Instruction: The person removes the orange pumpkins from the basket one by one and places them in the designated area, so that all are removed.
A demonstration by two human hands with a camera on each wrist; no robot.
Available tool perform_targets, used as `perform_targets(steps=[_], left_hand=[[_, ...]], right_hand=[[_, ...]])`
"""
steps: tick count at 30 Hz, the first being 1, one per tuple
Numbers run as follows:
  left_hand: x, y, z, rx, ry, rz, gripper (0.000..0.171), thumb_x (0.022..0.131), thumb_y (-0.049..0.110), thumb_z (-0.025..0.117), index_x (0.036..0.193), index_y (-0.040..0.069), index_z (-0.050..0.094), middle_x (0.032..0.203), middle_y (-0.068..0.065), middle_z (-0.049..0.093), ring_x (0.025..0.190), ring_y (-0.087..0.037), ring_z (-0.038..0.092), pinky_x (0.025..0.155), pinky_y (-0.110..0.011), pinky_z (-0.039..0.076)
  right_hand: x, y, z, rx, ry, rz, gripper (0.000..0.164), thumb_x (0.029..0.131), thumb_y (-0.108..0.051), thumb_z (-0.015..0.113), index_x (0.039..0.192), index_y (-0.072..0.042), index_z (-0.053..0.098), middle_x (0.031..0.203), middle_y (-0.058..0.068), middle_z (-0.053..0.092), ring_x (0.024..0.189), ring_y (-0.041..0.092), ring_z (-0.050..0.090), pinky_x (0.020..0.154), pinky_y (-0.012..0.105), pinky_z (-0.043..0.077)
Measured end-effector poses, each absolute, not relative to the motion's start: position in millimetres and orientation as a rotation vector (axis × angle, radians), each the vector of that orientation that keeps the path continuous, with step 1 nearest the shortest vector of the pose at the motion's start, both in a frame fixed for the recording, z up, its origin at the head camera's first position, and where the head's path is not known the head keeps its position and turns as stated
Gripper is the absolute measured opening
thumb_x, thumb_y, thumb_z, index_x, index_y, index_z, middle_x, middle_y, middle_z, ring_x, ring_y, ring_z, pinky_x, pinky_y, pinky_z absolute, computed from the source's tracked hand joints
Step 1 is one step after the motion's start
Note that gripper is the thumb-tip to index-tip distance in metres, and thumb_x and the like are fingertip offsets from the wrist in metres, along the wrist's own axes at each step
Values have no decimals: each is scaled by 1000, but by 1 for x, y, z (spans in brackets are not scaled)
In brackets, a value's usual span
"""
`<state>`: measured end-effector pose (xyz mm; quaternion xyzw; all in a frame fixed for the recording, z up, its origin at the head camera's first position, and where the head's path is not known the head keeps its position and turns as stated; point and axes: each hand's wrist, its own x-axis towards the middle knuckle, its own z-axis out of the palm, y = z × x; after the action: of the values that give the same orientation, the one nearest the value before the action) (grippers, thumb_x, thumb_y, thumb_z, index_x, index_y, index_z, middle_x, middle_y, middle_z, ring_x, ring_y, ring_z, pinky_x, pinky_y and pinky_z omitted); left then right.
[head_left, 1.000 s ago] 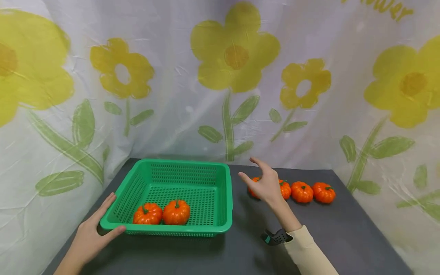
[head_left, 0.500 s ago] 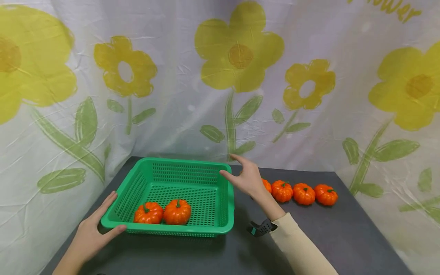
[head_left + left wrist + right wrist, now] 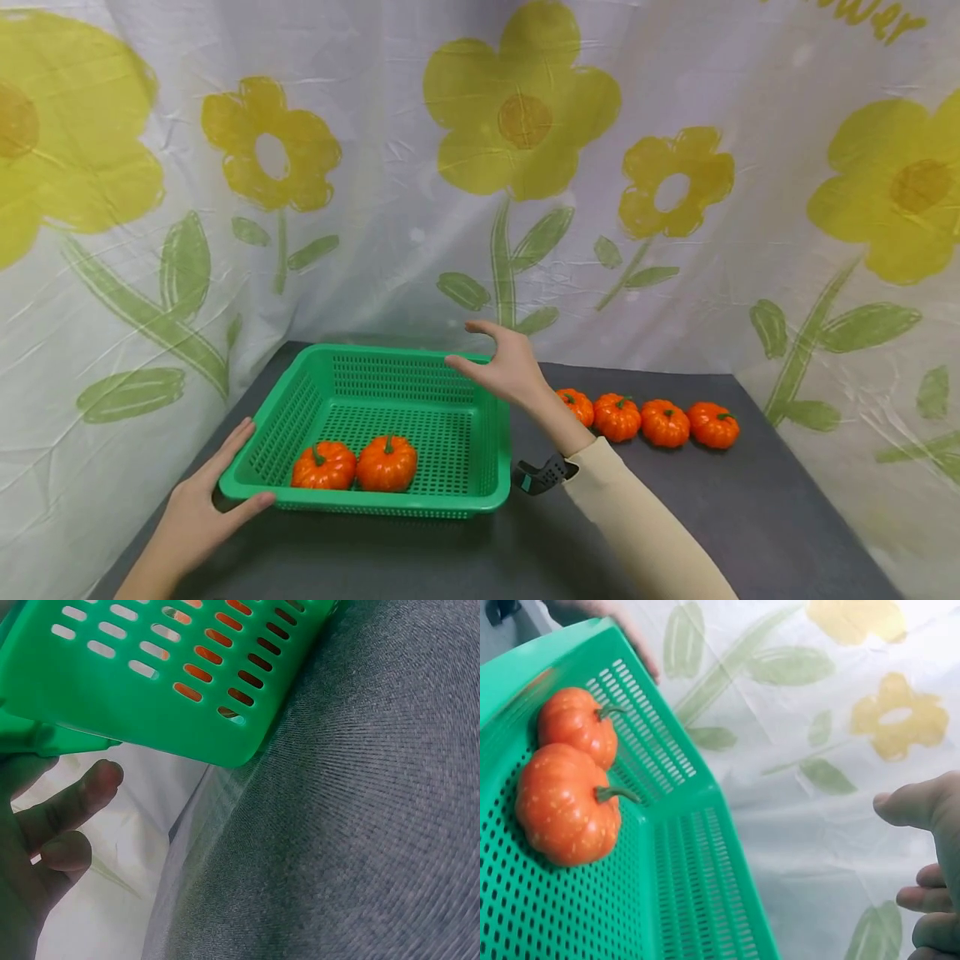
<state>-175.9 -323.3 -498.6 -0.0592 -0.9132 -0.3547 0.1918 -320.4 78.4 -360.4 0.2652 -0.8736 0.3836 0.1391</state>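
The green plastic basket (image 3: 491,492) stands on the dark table in the head view, with two small orange pumpkins (image 3: 323,466) (image 3: 387,464) side by side near its front wall. My left hand (image 3: 197,510) rests at the basket's front left corner, thumb by the front rim and fingers along the left side. From the left wrist, its loosely bent fingers (image 3: 75,802) show beside the perforated wall. My right hand (image 3: 506,364) hovers over the basket's back right rim, thumb and fingers spread, nothing between them. A black strap (image 3: 546,475) circles the right wrist.
Several more orange pumpkins (image 3: 665,423) sit in a row on the table (image 3: 735,508), right of the basket. A white curtain (image 3: 375,250) printed with yellow flowers hangs behind the table and along both sides.
My right hand has moved left from in front of the pumpkin row to above the basket's right side, uncovering the leftmost pumpkins of the row. The left hand has stayed at the basket's corner.
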Motion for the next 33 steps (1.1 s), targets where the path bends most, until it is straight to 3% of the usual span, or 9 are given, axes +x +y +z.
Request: perform_targets(steps=[5, 14, 17, 18, 21, 23, 24, 26, 33], left_hand=[[-176, -323, -498, -167, -2568, -991, 98, 91, 34, 85, 170, 37, 27, 171, 28, 18, 129, 31, 13, 97, -76, 42], [-175, -323, -499, -161, -2567, -987, 99, 90, 34, 86, 169, 38, 27, 173, 22, 20, 128, 31, 14, 97, -75, 43], [-175, -322, -499, -154, -2572, -993, 98, 91, 35, 85, 169, 38, 27, 174, 19, 21, 129, 30, 13, 98, -75, 43], [-175, -322, -499, -152, -2573, -997, 98, 91, 35, 85, 169, 38, 26, 174, 18, 21, 129, 30, 13, 98, -75, 43], [-175, -322, -499, -153, -2569, -1004, 98, 91, 34, 85, 169, 38, 27, 175, 14, 22, 129, 30, 14, 98, -74, 43], [-174, -322, -498, -157, -2563, -1004, 98, 91, 34, 86, 169, 37, 27, 174, 16, 22, 128, 31, 14, 98, -74, 43], [-174, -322, -498, -160, -2560, -1005, 98, 91, 33, 86, 169, 37, 28, 174, 18, 21, 128, 31, 14, 98, -74, 43], [-174, -322, -498, -163, -2558, -1005, 98, 91, 33, 86, 169, 37, 28, 173, 19, 21, 127, 32, 14, 97, -75, 43], [-174, -322, -497, -157, -2573, -1002, 98, 91, 35, 85, 170, 37, 26, 174, 18, 21, 128, 31, 13, 98, -76, 43]], right_hand=[[-328, 63, -360, 825, -2537, 1099, 63, 95, -36, 81, 149, -10, 61, 145, 10, 66, 135, 31, 60, 110, 54, 54], [-333, 33, -374, 932, -2540, 1102, 61, 97, -36, 79, 150, -11, 61, 145, 7, 67, 122, 31, 67, 103, 49, 58], [-334, 24, -379, 953, -2551, 1095, 60, 97, -36, 79, 150, -12, 62, 145, 6, 67, 105, 29, 72, 91, 44, 61], [-334, 22, -380, 964, -2554, 1093, 60, 97, -36, 79, 149, -12, 62, 144, 6, 67, 92, 29, 72, 88, 41, 61], [-335, 16, -385, 1015, -2565, 1100, 60, 97, -35, 79, 149, -12, 62, 144, 7, 67, 52, 21, 54, 67, 30, 54], [-337, 12, -388, 1066, -2565, 1109, 59, 97, -34, 79, 149, -11, 62, 145, 8, 67, 47, 10, 45, 60, 22, 46], [-337, 10, -390, 1092, -2571, 1122, 59, 97, -33, 80, 149, -11, 62, 145, 8, 66, 42, 9, 34, 54, 21, 41], [-337, 7, -393, 1145, -2583, 1142, 60, 97, -32, 80, 150, -11, 61, 146, 9, 66, 42, 5, 27, 47, 20, 33], [-338, 2, -403, 1306, -2688, 1167, 61, 97, -32, 80, 151, -11, 61, 148, 8, 65, 41, 9, 35, 48, 20, 40]])
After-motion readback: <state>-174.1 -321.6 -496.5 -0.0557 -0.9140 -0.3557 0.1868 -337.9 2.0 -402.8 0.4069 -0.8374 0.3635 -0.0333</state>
